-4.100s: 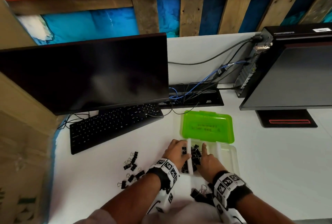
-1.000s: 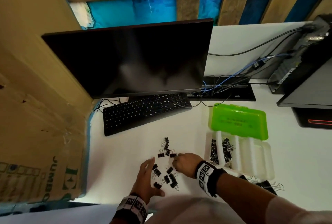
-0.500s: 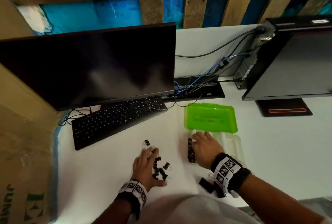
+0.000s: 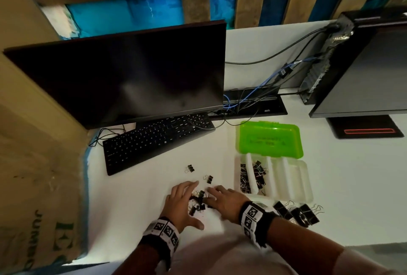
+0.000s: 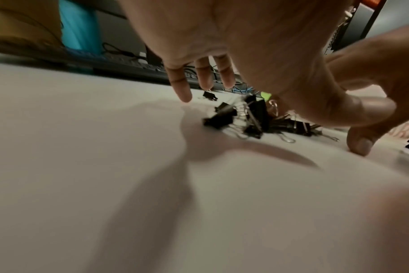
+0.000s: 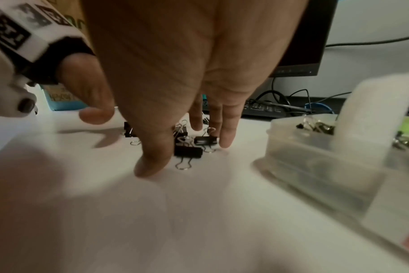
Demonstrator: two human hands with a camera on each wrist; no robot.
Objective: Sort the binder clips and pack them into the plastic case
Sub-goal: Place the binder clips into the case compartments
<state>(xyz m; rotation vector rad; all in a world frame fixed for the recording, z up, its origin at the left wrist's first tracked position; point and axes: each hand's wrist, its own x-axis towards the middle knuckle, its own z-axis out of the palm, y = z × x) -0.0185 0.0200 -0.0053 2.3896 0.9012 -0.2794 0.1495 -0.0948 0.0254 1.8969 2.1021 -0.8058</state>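
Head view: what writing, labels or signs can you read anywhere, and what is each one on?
"JUMBO", running sideways: cardboard box at the left.
Dark print on the green lid of the plastic case: too blurred to read.
Square coded markers on the wristbands: patterns, not words.
Keyboard key legends: too small.

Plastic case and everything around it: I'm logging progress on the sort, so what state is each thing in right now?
Plastic case: open, two left compartments hold clips.
Green lid: flipped back flat.
Small binder clips: loose pile between the hands.
Large binder clips: unpacked, beside the case.
Left hand: open.
Right hand: open.
Monitor: dark.
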